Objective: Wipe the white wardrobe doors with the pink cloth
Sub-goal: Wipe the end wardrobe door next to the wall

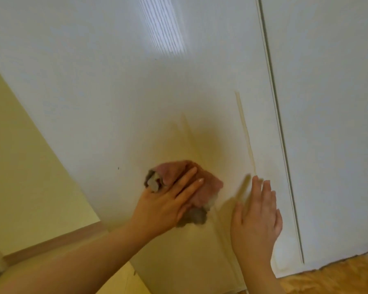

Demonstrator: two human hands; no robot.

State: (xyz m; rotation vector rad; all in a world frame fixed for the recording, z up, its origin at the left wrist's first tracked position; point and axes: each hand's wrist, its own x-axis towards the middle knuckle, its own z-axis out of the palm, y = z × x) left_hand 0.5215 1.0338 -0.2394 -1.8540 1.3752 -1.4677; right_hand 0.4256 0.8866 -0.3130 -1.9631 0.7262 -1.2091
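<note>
Head view shows the left hand (168, 203) pressing the crumpled pink cloth (210, 185) with straight fingers against the lower part of the left white wardrobe door (115, 92), while the right hand (257, 219), flat and loosely spread, rests on that door just beside the cloth, near the seam with the right door (327, 102).
</note>
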